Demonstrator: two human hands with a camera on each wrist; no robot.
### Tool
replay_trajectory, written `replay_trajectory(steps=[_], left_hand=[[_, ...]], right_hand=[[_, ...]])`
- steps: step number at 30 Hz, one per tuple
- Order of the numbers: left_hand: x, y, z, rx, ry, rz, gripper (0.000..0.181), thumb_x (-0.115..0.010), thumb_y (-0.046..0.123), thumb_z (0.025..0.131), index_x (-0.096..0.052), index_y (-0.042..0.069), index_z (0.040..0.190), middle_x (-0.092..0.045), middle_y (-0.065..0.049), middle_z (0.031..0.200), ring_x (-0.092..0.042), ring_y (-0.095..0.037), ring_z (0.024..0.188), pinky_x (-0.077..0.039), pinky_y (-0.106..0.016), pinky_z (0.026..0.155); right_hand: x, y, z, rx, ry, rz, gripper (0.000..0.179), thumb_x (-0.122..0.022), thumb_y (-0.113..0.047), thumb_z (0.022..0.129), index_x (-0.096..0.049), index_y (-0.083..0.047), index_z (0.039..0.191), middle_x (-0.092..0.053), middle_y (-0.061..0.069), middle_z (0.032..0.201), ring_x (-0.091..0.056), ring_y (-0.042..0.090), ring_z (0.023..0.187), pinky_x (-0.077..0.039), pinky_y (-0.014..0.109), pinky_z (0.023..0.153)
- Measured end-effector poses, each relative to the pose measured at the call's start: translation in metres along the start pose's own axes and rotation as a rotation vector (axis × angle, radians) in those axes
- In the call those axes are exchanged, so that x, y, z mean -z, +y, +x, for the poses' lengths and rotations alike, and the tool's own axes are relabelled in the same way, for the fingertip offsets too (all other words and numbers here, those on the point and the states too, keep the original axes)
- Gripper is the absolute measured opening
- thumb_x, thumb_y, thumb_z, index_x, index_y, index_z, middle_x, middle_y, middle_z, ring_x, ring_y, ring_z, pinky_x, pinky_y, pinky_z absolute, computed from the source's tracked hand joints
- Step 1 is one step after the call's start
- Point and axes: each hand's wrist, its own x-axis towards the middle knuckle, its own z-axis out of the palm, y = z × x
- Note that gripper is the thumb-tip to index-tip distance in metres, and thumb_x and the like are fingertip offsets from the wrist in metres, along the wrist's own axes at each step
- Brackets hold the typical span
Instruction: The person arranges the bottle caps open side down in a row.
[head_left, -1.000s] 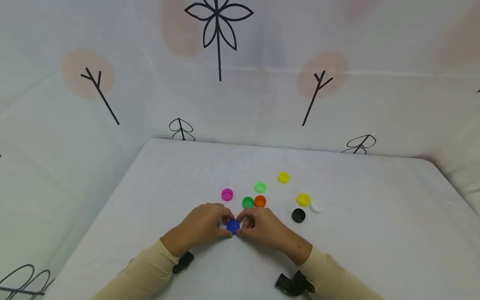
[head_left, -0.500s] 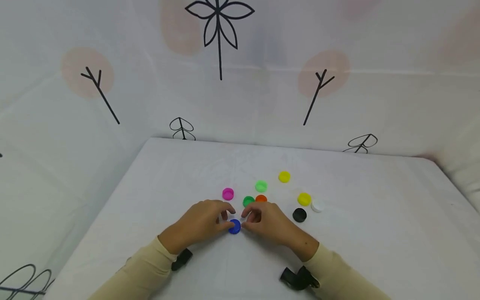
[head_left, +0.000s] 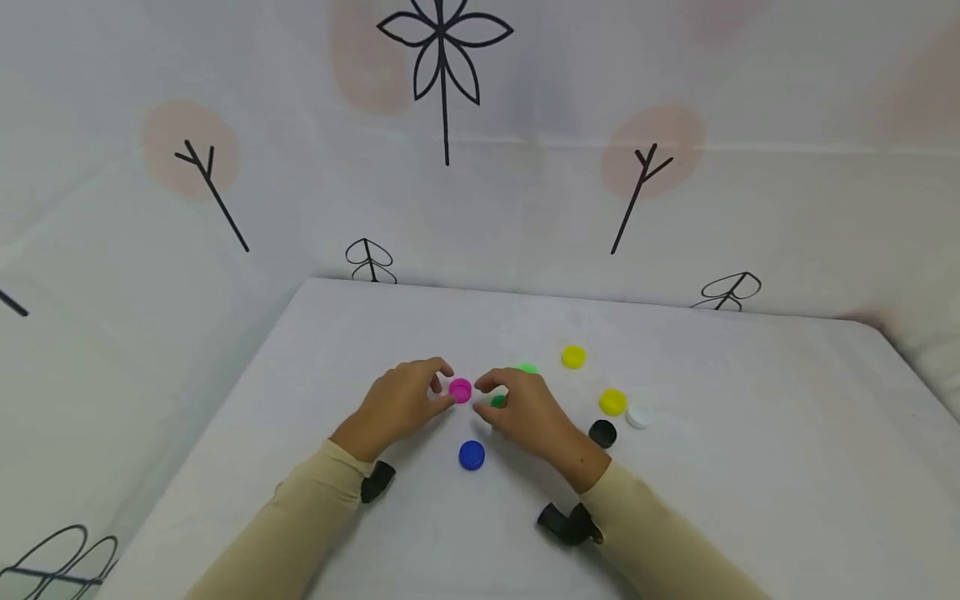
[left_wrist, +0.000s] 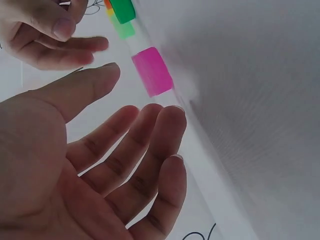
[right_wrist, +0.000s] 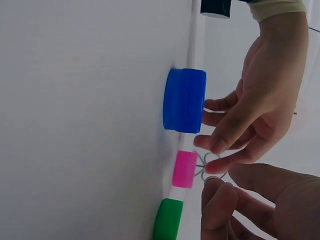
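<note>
A pink bottle cap (head_left: 461,390) lies on the white table between my two hands, its hollow side up. Close by its left side is my left hand (head_left: 397,404), thumb and fingers spread; the left wrist view shows a gap between them and the cap. My right hand (head_left: 532,412) hovers on the other side, fingers loosely bent, holding nothing. Nearer to me sits a blue cap (head_left: 472,456), which has a stepped side in the right wrist view. The right hand partly covers a green cap (head_left: 498,402) and a light green cap (head_left: 528,367).
To the right lie two yellow caps, one farther back (head_left: 573,357) and one nearer (head_left: 612,402), beside a white cap (head_left: 640,416) and a black cap (head_left: 602,433). An orange cap shows only as a sliver in the left wrist view. Patterned white cloth hangs behind the table.
Both hands have let go of the blue cap and moved forward to either side of the pink cap. The blue cap stays where it was; the right hand now hides the orange cap in the head view.
</note>
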Motion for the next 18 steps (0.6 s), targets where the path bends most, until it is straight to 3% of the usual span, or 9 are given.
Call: replay_trajectory(steps=[8,18], left_hand=[[-0.003,-0.010,0.005,0.022,-0.036,-0.017,0.039,-0.077,0.032,0.088,-0.068,0.017,0.123,-0.071,0.000,0.096,-0.063,-0.017,0.084,-0.054,-0.035,0.078],[-0.006,-0.009,0.008,0.008,-0.059,-0.014,0.036,-0.076,0.030,0.090,-0.070,0.014,0.121,-0.070,-0.002,0.096,-0.063,-0.018,0.088,-0.054,-0.036,0.081]], right_hand=[[-0.009,-0.006,0.020,-0.040,-0.036,-0.072,0.041,-0.077,-0.019,0.089,-0.067,-0.008,0.127,-0.065,0.014,0.130,-0.059,0.015,0.046,-0.050,0.023,0.048],[-0.010,-0.004,0.022,-0.100,-0.099,-0.061,0.039,-0.075,-0.017,0.090,-0.067,-0.007,0.127,-0.067,0.011,0.114,-0.057,0.019,0.043,-0.046,0.023,0.044]])
